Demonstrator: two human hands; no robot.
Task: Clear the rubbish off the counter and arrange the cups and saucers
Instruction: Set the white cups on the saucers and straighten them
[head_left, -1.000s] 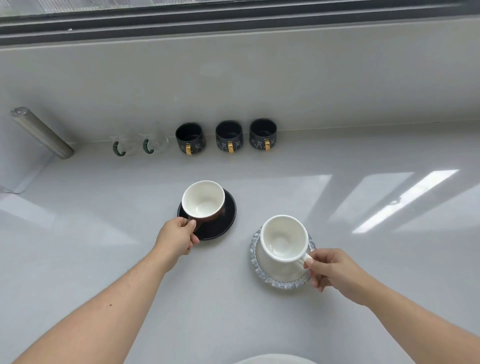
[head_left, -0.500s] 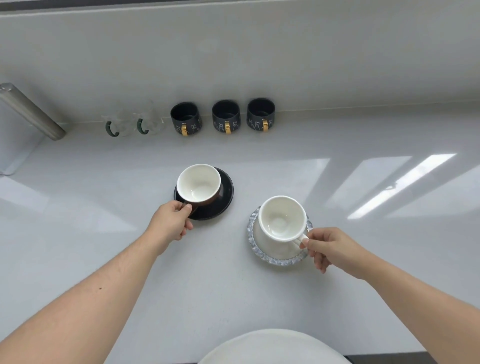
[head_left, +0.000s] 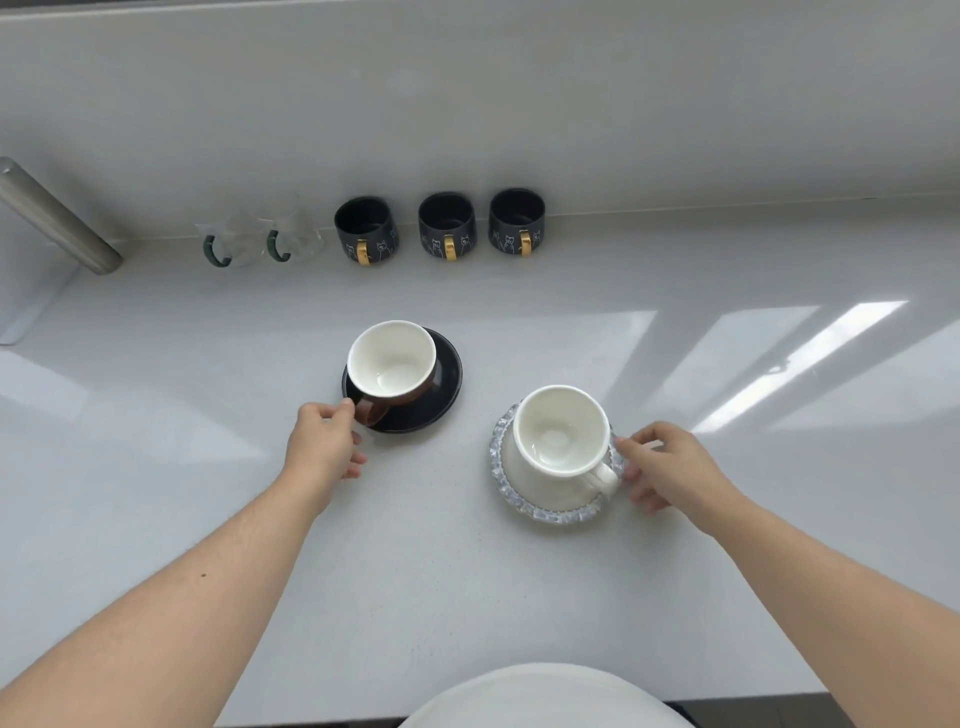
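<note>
The metal bar (head_left: 52, 218) at far left runs out past the picture's edge. The two clear glass cups (head_left: 260, 241) are too faint to trace. The left hand (head_left: 323, 446) hides its grip on the brown cup's handle (head_left: 370, 410).

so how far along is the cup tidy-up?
Done: no rubbish in view on the counter; three dark mugs lined at the wall. In hand: left hand at brown cup, right hand at white cup. Left: final placement.
</note>
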